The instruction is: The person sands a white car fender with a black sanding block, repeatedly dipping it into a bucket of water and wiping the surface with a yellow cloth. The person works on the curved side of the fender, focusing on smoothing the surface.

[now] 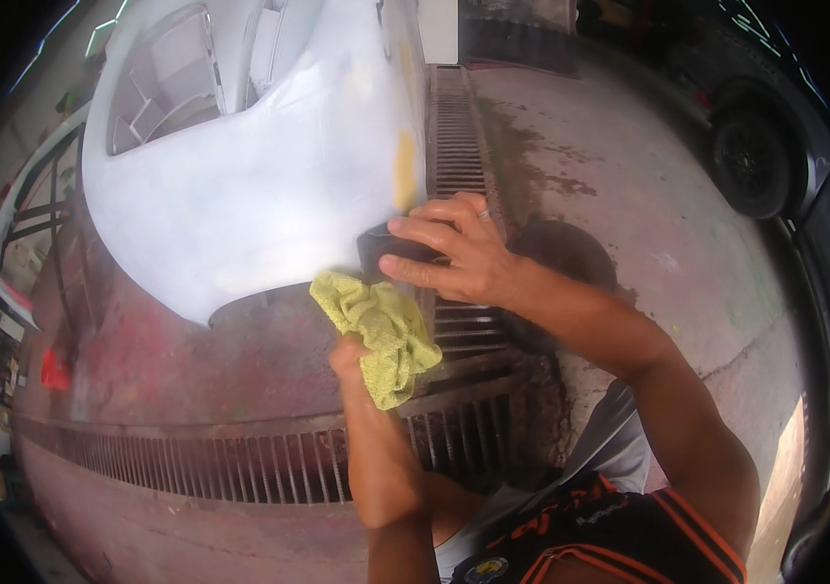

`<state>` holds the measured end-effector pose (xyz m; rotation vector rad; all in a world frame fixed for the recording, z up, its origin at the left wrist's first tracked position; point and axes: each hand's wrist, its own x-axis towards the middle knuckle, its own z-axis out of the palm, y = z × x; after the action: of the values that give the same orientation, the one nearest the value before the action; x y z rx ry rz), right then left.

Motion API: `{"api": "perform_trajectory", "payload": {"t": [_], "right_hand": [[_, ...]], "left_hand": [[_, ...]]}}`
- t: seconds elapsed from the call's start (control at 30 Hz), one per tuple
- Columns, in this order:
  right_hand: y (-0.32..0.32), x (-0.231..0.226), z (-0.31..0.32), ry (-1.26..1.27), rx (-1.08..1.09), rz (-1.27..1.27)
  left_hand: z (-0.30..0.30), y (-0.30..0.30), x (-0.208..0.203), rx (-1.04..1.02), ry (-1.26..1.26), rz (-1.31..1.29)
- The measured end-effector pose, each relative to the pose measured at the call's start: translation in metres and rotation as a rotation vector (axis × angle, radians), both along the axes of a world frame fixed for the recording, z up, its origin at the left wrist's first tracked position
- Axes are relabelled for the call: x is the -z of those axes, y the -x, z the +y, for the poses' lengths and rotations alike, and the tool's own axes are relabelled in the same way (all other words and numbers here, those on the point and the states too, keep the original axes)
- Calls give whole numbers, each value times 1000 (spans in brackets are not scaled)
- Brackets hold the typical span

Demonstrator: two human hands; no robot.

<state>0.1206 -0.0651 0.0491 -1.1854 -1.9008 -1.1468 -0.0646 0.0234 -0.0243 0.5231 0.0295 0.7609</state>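
Note:
A large white, matte-looking car body panel [278, 209] stands in front of me, with yellowish patches [404, 170] along its right edge. My right hand [463, 255] grips a dark block [376, 251], pressed to the lower right corner of the panel. The fingers lie over the block, and its underside is hidden. Just below, my left hand [347, 355] is closed round a crumpled yellow-green cloth [386, 336], which covers most of its fingers. The cloth's upper end reaches the panel's lower edge.
Metal floor grates [269, 467] run across in front of me and away along the panel's right side. A dark round object [566, 258] lies beyond my right forearm. A dark vehicle with a black wheel [754, 164] stands at right. A red object [55, 370] is at left.

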Motion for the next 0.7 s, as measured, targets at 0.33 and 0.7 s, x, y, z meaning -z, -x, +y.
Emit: {"api": "perform_trajectory", "payload": {"t": [0.33, 0.7], "right_hand": [[9, -2, 5, -15, 7, -6], [-54, 20, -34, -138, 51, 305]], "left_hand": [[3, -4, 5, -3, -43, 13], [6, -5, -2, 94, -191, -80]]}}
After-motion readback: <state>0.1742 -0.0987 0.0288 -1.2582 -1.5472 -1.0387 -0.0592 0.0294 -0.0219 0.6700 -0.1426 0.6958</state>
